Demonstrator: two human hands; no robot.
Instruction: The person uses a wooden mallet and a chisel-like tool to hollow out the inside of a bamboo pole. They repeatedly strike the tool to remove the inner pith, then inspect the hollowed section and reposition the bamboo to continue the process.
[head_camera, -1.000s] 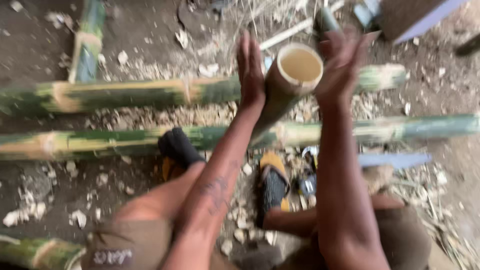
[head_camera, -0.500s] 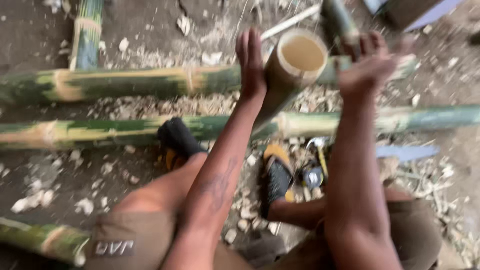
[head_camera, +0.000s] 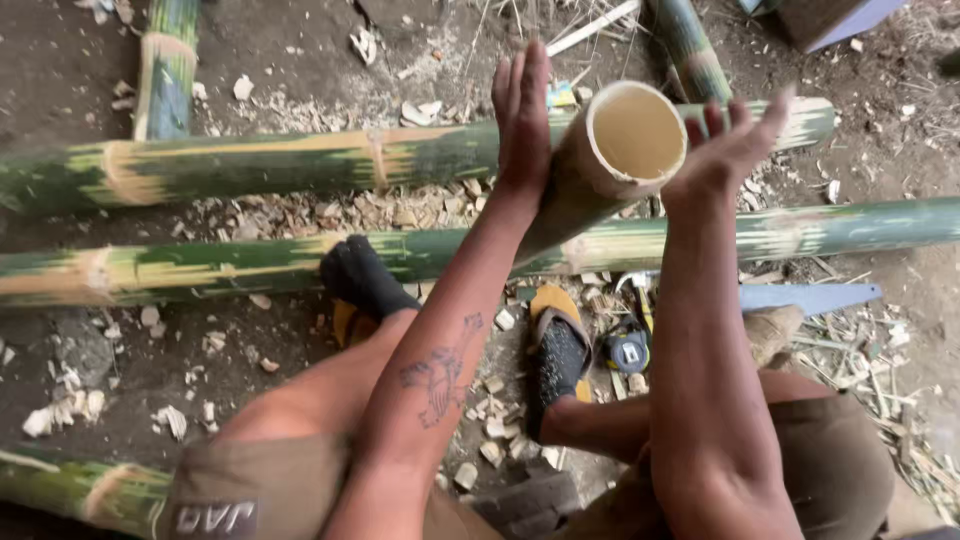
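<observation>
Pale bamboo is what I see first: a short hollow bamboo tube (head_camera: 610, 160), tilted with its open round mouth toward the camera, sits between my two hands above the dirt floor (head_camera: 290, 50). My left hand (head_camera: 522, 115) lies flat along the tube's left side, fingers straight and together, palm pressed on it. My right hand (head_camera: 730, 145) is open just beside the right rim, fingers spread; I cannot tell if it touches the tube. No grip closes around the tube.

Under the hands two long green bamboo poles (head_camera: 250, 165) lie across the floor, with wood chips (head_camera: 330, 215) between them. My feet in black socks and yellow sandals (head_camera: 555, 350) rest near the closer pole. A tape measure (head_camera: 628, 350) lies beside the right sandal, and a blue saw blade (head_camera: 810, 297) lies further right.
</observation>
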